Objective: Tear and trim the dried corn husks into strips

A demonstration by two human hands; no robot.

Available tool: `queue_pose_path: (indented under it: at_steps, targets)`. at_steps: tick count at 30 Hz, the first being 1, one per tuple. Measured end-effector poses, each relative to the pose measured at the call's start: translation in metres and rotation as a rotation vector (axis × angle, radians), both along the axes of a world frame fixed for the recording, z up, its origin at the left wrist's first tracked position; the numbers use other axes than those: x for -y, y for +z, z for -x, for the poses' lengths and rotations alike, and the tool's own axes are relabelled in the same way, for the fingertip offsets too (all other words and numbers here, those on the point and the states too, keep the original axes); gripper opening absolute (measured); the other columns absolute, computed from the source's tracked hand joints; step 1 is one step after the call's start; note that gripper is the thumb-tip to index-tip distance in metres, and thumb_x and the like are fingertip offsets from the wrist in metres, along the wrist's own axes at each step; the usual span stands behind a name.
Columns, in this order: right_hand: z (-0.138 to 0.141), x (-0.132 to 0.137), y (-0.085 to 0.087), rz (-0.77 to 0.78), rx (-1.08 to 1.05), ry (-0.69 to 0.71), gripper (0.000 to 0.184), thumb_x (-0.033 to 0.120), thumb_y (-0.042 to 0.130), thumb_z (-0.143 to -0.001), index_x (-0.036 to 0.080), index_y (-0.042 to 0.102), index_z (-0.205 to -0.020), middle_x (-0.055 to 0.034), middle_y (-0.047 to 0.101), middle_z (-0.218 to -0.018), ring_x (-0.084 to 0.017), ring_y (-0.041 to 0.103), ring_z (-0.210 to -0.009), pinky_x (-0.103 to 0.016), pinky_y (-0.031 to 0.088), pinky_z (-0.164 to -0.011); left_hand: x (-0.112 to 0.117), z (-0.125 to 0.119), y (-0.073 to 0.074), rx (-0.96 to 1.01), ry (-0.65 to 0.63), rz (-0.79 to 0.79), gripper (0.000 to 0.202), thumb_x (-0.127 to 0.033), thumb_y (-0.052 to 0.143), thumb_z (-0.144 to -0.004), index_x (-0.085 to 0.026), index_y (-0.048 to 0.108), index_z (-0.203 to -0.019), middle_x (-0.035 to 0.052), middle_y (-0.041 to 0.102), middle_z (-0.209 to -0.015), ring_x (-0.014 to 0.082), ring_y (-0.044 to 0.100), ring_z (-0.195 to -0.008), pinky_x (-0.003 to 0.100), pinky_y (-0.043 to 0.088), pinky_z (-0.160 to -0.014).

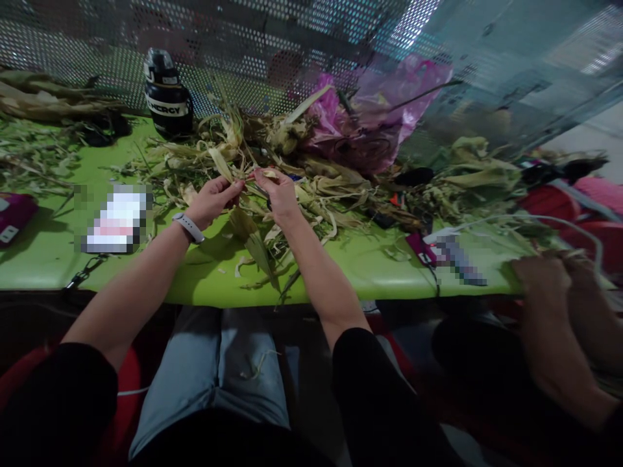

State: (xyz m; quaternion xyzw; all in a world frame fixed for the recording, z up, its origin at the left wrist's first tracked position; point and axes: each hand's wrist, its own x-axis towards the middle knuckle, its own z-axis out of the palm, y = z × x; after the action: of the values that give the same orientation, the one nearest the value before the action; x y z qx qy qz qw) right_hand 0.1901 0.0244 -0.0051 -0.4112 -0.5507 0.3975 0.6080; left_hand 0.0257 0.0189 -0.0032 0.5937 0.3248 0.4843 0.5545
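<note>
Husk strands: pale, dry-looking, frayed, at the grip. Husk pile tangled, just beyond it. Greenish husk leaf below grip, slanting, tapered end nearest wearer.

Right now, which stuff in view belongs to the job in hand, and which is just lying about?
In the job:
- left hand, right hand: fingers closed on husk
- pile around them

Just lying about, as far as I can judge:
- bottle
- phone
- purple case
- pink bag (role unclear)
</note>
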Motion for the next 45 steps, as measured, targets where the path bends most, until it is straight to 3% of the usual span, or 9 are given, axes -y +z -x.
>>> queue_pose_path:
  at_steps: [10,14,18,21,23,26,31,36,45]
  targets:
    - [-0.003,-0.003,0.001,-0.002,0.054,-0.113,0.036,0.057,0.067,-0.078,0.021,0.064,-0.082,-0.0043,0.071,-0.094,-0.020,0.066,-0.098,-0.039,0.055,-0.092,0.002,0.003,0.002,-0.121,-0.055,-0.047,0.036,-0.039,0.072,-0.084,-0.016,0.055,-0.061,-0.0029,0.046,-0.050,0.0048,0.034,-0.043,0.021,0.025,-0.042]
    - [-0.006,-0.008,0.000,-0.018,0.116,-0.109,0.042,0.061,0.058,-0.083,0.019,0.063,-0.088,-0.0068,0.070,-0.096,-0.020,0.067,-0.095,-0.038,0.055,-0.090,0.003,0.002,0.002,-0.076,-0.069,0.030,0.031,-0.038,0.071,-0.085,-0.016,0.060,-0.065,-0.0012,0.051,-0.052,0.0065,0.042,-0.045,0.021,0.034,-0.046]
    - [-0.017,-0.008,0.008,-0.141,0.095,-0.267,0.046,0.061,0.053,-0.086,0.020,0.059,-0.106,-0.0084,0.063,-0.111,-0.019,0.063,-0.107,-0.037,0.051,-0.098,0.000,0.002,0.002,0.102,-0.050,0.144,0.024,-0.038,0.062,-0.090,-0.015,0.068,-0.086,0.0052,0.068,-0.070,0.0152,0.066,-0.064,0.028,0.053,-0.065]
    - [-0.022,0.000,0.013,-0.209,0.125,-0.405,0.046,0.063,0.044,-0.090,0.020,0.060,-0.098,-0.0062,0.061,-0.099,-0.019,0.063,-0.101,-0.036,0.052,-0.094,-0.002,0.003,0.004,0.227,-0.053,0.154,0.023,-0.031,0.054,-0.094,-0.014,0.069,-0.094,0.0077,0.074,-0.083,0.0182,0.072,-0.082,0.033,0.055,-0.085]
    - [-0.018,0.008,0.014,-0.193,0.197,-0.345,0.047,0.063,0.041,-0.092,0.021,0.060,-0.085,-0.0038,0.059,-0.083,-0.018,0.062,-0.089,-0.034,0.052,-0.087,-0.002,0.003,0.005,0.262,-0.030,0.134,0.021,-0.028,0.054,-0.093,-0.014,0.069,-0.098,0.0080,0.075,-0.088,0.0176,0.072,-0.089,0.033,0.054,-0.090]
    - [-0.004,0.017,0.010,-0.105,0.373,-0.080,0.046,0.064,0.053,-0.086,0.020,0.058,-0.072,-0.0023,0.059,-0.072,-0.016,0.058,-0.077,-0.032,0.051,-0.078,-0.001,0.002,0.005,0.251,0.025,0.067,0.019,-0.027,0.064,-0.087,-0.016,0.069,-0.102,0.0074,0.075,-0.092,0.0173,0.071,-0.094,0.031,0.054,-0.090]
    - [0.020,0.013,-0.010,-0.053,0.472,0.242,0.043,0.060,0.065,-0.077,0.018,0.058,-0.081,-0.0022,0.063,-0.078,-0.014,0.056,-0.073,-0.031,0.050,-0.074,0.000,0.000,0.001,0.195,0.030,0.003,0.034,-0.033,0.075,-0.079,-0.017,0.068,-0.108,0.0074,0.076,-0.094,0.0162,0.070,-0.085,0.025,0.056,-0.075]
    - [0.018,0.005,-0.018,-0.077,0.366,0.352,0.034,0.054,0.058,-0.084,0.020,0.052,-0.083,-0.0020,0.062,-0.078,-0.014,0.060,-0.073,-0.032,0.052,-0.075,0.000,0.000,0.000,0.179,0.087,-0.038,0.033,-0.044,0.073,-0.081,-0.016,0.072,-0.098,0.0083,0.076,-0.089,0.0136,0.067,-0.069,0.022,0.052,-0.059]
    - [0.013,0.014,-0.003,-0.050,0.413,0.432,0.050,0.068,0.062,-0.078,0.020,0.051,-0.072,0.0005,0.060,-0.065,-0.012,0.055,-0.066,-0.028,0.047,-0.069,-0.005,0.001,-0.001,0.160,0.171,-0.050,0.029,-0.040,0.072,-0.080,-0.014,0.070,-0.093,0.0077,0.073,-0.080,0.0185,0.069,-0.083,0.028,0.055,-0.074]
